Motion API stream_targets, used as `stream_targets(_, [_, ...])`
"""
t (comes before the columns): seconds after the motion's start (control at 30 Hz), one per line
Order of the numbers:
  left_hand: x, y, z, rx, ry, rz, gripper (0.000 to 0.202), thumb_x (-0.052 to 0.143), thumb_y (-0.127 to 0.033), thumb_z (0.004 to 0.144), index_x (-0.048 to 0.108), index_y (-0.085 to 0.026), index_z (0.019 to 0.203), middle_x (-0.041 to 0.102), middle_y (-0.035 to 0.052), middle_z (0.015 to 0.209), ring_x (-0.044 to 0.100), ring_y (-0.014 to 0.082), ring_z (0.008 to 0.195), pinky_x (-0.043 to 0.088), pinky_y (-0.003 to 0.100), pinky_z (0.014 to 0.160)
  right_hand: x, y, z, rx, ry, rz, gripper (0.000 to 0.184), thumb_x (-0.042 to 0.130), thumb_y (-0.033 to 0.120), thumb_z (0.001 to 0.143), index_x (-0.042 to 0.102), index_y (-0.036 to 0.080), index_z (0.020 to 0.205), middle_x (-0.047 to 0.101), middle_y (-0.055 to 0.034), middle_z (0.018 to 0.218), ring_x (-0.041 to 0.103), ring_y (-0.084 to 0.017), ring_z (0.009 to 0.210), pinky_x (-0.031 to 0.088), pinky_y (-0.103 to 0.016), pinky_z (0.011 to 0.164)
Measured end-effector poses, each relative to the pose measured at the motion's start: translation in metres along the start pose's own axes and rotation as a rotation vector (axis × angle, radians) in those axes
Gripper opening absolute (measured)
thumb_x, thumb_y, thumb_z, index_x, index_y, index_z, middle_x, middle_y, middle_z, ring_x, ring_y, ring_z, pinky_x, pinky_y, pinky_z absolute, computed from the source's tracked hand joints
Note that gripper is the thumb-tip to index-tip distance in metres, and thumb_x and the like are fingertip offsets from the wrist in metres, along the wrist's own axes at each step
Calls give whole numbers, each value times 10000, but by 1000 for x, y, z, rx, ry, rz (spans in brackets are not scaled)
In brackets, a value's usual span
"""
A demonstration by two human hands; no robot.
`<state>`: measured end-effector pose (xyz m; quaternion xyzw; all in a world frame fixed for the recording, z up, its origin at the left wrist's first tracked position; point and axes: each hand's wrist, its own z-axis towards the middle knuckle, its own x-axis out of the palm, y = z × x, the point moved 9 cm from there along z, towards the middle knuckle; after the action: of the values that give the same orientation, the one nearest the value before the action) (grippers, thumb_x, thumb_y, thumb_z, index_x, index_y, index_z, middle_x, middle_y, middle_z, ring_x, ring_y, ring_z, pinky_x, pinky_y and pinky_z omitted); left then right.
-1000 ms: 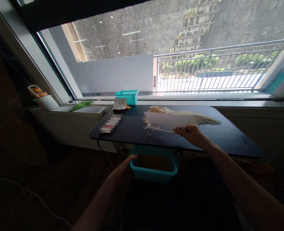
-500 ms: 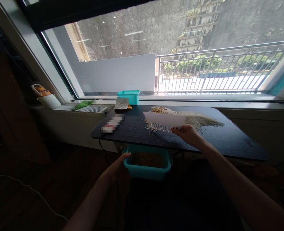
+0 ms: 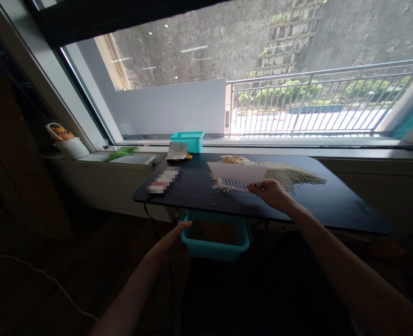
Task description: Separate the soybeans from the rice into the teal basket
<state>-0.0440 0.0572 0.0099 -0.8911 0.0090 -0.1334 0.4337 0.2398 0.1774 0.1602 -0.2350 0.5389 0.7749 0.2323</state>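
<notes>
My right hand (image 3: 271,192) is closed on the near right corner of a white slotted scoop (image 3: 239,172), held just above the table with its row of slots toward me. Behind and beside the scoop, a heap of pale grains (image 3: 285,175) spreads to the right, with yellow kernels (image 3: 231,160) at its left end. Below the table's front edge, my left hand (image 3: 176,235) grips the left rim of a turquoise tub (image 3: 215,252), thumb over the edge. Yellow-brown kernels (image 3: 215,232) cover the tub's bottom.
The dark table (image 3: 188,184) stands against the window. On its left lie a blurred-out flat object (image 3: 164,180) and a paper packet (image 3: 177,150), near another turquoise tub (image 3: 188,140). A radiator (image 3: 122,179) with a green cloth (image 3: 122,153) and a white pot (image 3: 71,147) are further left.
My right hand and the scoop have shifted slightly left. A small kernel now shows near the table's front edge. My left hand and the tub have barely moved.
</notes>
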Motion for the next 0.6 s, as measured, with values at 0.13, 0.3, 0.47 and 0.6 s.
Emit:
stream_targets(0.13, [1,-1,2,-2,6,7,695,525,-611,746,509,-135,1252,663,138,1015,613,290,999,489,391,808,-1,-3,-6,24,50,46,439,598,569,675,649,141,589,522,3,525,443,-124,515,328,-239,465])
stream_targets(0.3, [4,-3,4,4,20,23,714,548,-618,727,509,-137,1254,648,149,1061,611,302,1005,493,402,807,-2,-7,-5,54,25,20,433,588,557,684,670,138,612,554,-4,533,474,-134,528,344,-242,474])
stream_targets(0.47, [2,-3,7,10,38,24,717,562,-614,718,515,-127,1243,652,148,1024,628,298,940,496,408,790,2,-8,-5,48,45,13,420,575,543,693,659,141,607,538,-8,533,464,-136,536,342,-245,479])
stream_targets(0.6, [-3,1,12,-3,7,14,708,577,-612,704,511,-145,1232,657,117,952,636,275,879,500,417,788,-1,-4,-9,33,57,59,405,586,535,685,678,143,642,554,-7,550,474,-139,539,354,-250,490])
